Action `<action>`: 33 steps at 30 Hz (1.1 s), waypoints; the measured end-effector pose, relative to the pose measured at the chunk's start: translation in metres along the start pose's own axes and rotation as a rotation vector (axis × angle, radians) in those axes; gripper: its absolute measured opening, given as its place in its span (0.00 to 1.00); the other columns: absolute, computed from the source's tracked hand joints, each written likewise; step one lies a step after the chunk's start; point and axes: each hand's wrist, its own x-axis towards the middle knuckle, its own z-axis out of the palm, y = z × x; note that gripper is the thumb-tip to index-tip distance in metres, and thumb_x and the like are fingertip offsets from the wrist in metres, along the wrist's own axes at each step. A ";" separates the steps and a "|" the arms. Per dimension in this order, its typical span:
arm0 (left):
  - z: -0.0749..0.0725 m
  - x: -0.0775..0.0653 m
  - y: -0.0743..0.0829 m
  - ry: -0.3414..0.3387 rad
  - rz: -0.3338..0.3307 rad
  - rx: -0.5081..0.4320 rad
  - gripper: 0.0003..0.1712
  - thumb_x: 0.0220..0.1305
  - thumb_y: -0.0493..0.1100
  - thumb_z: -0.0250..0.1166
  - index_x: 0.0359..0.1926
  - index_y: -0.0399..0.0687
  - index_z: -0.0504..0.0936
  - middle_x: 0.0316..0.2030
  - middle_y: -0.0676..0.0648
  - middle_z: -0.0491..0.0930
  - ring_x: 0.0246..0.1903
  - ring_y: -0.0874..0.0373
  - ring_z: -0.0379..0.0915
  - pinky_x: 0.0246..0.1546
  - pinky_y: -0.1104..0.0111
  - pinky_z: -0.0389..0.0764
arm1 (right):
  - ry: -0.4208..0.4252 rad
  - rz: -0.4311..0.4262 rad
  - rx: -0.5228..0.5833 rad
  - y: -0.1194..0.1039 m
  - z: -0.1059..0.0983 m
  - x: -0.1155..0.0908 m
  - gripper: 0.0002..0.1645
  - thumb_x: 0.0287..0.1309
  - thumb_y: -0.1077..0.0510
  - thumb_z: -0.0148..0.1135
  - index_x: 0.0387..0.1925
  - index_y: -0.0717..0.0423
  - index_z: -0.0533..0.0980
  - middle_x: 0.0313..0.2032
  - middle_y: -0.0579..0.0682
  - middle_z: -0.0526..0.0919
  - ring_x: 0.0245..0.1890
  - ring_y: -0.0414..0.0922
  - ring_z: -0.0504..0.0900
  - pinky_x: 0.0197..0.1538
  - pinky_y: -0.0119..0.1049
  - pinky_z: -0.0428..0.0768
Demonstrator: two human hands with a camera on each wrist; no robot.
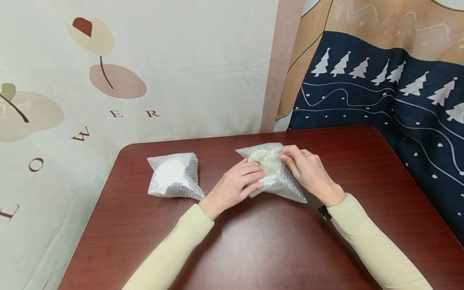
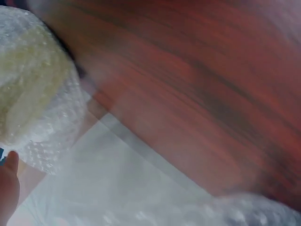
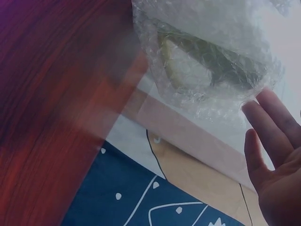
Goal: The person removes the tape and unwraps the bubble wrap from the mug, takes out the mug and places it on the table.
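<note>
A bubble-wrapped package (image 1: 280,183) with something pale yellow-green inside lies near the far edge of the table. Across its left side rests my left hand (image 1: 233,183), its fingers stretched over the wrap. At the upper right of the package, my right hand (image 1: 309,171) pinches the bubble wrap between thumb and forefinger. In the right wrist view, the other fingers (image 3: 268,127) reach out beside the wrapped package (image 3: 202,70), where a pale, green-edged shape shows through. The left wrist view has the same package (image 2: 40,94) at its left edge.
To the left on the dark red wooden table (image 1: 246,245) lies a second bubble-wrapped package (image 1: 174,175) with a white round shape inside. A pale printed cloth (image 1: 203,72) hangs behind the table, and a navy cloth with white trees (image 1: 362,92) hangs at the right.
</note>
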 end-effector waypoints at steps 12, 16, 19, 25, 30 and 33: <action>-0.006 -0.001 -0.002 -0.069 0.004 -0.028 0.19 0.70 0.43 0.70 0.59 0.43 0.86 0.55 0.47 0.84 0.61 0.54 0.76 0.72 0.52 0.66 | -0.003 0.006 0.020 -0.003 -0.004 0.010 0.20 0.64 0.64 0.70 0.53 0.56 0.72 0.37 0.52 0.87 0.37 0.52 0.84 0.53 0.55 0.82; -0.007 -0.001 0.000 -0.065 -0.010 -0.025 0.19 0.69 0.43 0.70 0.59 0.43 0.86 0.55 0.47 0.84 0.61 0.53 0.76 0.72 0.51 0.66 | -0.051 0.023 0.057 -0.003 -0.004 0.014 0.22 0.68 0.61 0.68 0.58 0.57 0.69 0.45 0.54 0.89 0.44 0.51 0.86 0.61 0.56 0.76; -0.008 -0.002 0.000 -0.062 -0.017 -0.025 0.19 0.69 0.43 0.70 0.59 0.43 0.86 0.55 0.47 0.84 0.61 0.52 0.76 0.72 0.51 0.67 | -0.095 0.026 0.088 -0.002 -0.003 0.015 0.28 0.66 0.61 0.66 0.63 0.58 0.66 0.52 0.55 0.87 0.53 0.52 0.85 0.65 0.57 0.71; -0.007 -0.002 -0.001 -0.057 -0.011 -0.030 0.20 0.69 0.42 0.70 0.59 0.42 0.86 0.55 0.46 0.84 0.60 0.52 0.77 0.72 0.51 0.66 | -0.163 -0.035 0.083 0.005 -0.001 0.023 0.45 0.57 0.63 0.71 0.74 0.56 0.63 0.56 0.56 0.85 0.53 0.53 0.83 0.64 0.58 0.75; -0.006 -0.001 -0.001 -0.056 -0.009 -0.053 0.20 0.69 0.42 0.71 0.59 0.41 0.85 0.55 0.46 0.84 0.59 0.52 0.77 0.72 0.52 0.67 | -0.211 -0.037 0.115 0.011 -0.001 0.030 0.49 0.57 0.62 0.69 0.78 0.54 0.60 0.62 0.56 0.81 0.56 0.54 0.80 0.63 0.58 0.75; -0.006 -0.002 -0.002 -0.054 -0.008 -0.057 0.20 0.69 0.41 0.70 0.59 0.41 0.85 0.55 0.46 0.84 0.59 0.53 0.77 0.72 0.53 0.67 | -0.210 -0.026 0.158 0.013 -0.001 0.034 0.50 0.57 0.63 0.66 0.80 0.52 0.57 0.66 0.53 0.78 0.61 0.53 0.78 0.66 0.57 0.74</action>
